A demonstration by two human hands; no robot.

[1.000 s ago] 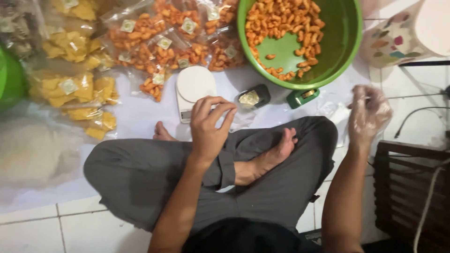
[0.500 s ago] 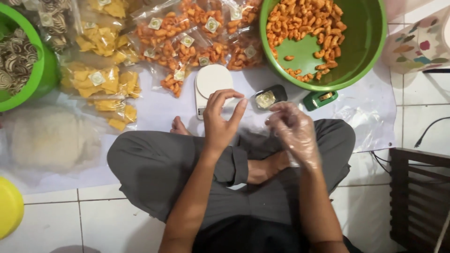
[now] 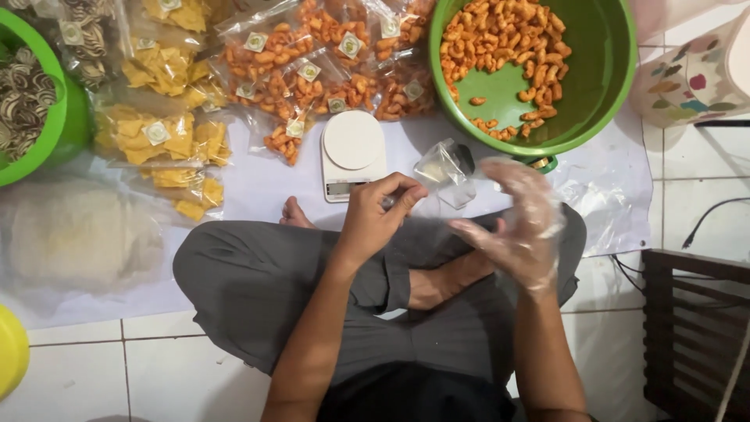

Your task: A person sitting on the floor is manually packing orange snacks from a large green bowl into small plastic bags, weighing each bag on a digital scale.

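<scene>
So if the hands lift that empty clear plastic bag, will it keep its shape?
Probably not. The clear bag looks thin and crumpled, so it likely flops and weighs almost nothing. Its glossy film may slip against the gloved right hand.

1. Clear bags of orange snacks (image 3: 312, 66) lay heaped at top centre, beside the green bowl's left rim; each carried a small square label (image 3: 349, 44), white with a green mark.
2. Clear bags of yellow chips (image 3: 168, 129) were piled left of them, with the same square labels (image 3: 157, 131).
3. Bags of striped brown snacks (image 3: 86, 39) sat at top left, also labelled (image 3: 72, 32).
4. A small empty clear bag (image 3: 443, 168) stood in front of the scale, just above the hands.
5. The white scale's screen (image 3: 342, 187), a narrow grey strip, ran along its near edge; unreadable.
</scene>
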